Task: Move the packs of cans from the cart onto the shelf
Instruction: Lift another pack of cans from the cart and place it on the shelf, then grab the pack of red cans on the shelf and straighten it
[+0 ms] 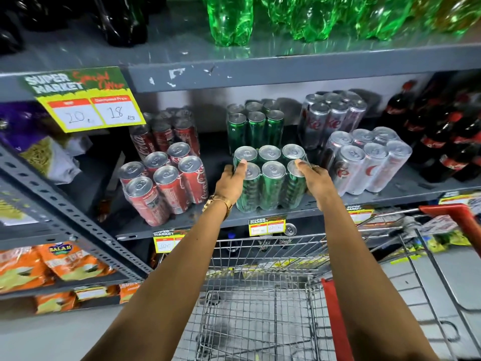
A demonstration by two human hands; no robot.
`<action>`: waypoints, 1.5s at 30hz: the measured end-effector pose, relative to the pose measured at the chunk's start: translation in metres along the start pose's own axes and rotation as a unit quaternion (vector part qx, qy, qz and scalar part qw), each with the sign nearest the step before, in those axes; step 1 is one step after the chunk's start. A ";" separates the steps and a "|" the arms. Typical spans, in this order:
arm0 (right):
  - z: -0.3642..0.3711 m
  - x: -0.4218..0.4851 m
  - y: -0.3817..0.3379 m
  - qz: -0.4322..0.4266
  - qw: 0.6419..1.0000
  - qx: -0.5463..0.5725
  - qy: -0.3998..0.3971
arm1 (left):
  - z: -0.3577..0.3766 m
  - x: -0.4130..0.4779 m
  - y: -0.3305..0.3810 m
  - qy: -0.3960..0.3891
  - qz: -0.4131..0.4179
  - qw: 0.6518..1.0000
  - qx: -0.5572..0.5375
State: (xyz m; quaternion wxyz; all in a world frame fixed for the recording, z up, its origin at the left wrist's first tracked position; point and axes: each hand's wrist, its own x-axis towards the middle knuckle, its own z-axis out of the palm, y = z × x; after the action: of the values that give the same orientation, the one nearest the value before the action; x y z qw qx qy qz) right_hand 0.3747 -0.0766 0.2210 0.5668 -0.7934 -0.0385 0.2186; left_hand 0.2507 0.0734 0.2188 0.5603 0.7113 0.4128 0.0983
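Note:
A shrink-wrapped pack of green cans (270,182) stands on the grey shelf (197,217) near its front edge. My left hand (231,182) grips the pack's left side and my right hand (315,178) grips its right side. A second green pack (256,126) stands behind it. Two red cola packs (166,183) sit to the left and two silver diet cola packs (367,162) to the right. The wire cart (260,308) stands below my arms, and its basket shows no packs.
Green bottles (299,19) fill the shelf above. Dark cola bottles (442,142) stand at the right end of the can shelf. A yellow price sign (86,100) hangs at the upper left. Orange snack bags (52,264) lie on a lower left shelf. The cart's red handle (335,321) is by my right arm.

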 end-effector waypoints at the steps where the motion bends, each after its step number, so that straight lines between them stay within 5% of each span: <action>1: -0.002 0.002 0.002 0.000 1.000 0.000 -0.002 | 0.001 -0.002 0.000 -0.006 -0.005 1.000 0.005; 27: -0.002 -0.002 -0.009 -0.010 0.999 -0.017 -0.030 | -0.003 -0.012 0.003 0.011 0.018 1.000 0.006; 30: 0.003 -0.012 -0.013 -0.024 0.999 -0.047 0.001 | -0.007 -0.017 0.004 0.001 0.011 1.000 -0.018; 33: 0.009 -0.027 -0.013 -0.130 0.976 -0.140 0.104 | -0.016 -0.025 -0.003 -0.007 0.017 0.999 -0.044; 37: 0.038 -0.060 -0.012 -0.322 0.923 -0.133 0.164 | -0.047 -0.063 -0.025 0.099 0.147 0.981 -0.081; 40: 0.075 -0.087 -0.026 -0.409 0.901 -0.104 0.095 | -0.087 -0.091 -0.048 0.293 0.274 0.911 -0.091; 43: 0.127 -0.100 -0.052 -0.384 0.913 -0.130 -0.048 | -0.123 -0.089 -0.064 0.435 0.230 0.870 -0.028; 45: 0.163 -0.103 -0.069 -0.320 0.926 -0.164 -0.117 | -0.144 -0.077 -0.070 0.431 0.138 0.891 -0.016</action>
State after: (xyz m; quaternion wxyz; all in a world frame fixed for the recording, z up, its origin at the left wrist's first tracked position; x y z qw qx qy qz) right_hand 0.2312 0.0597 0.2733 0.4596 -0.7898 -0.3917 0.1076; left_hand 0.0816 0.1251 0.2333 0.3194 0.6394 0.5098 0.4787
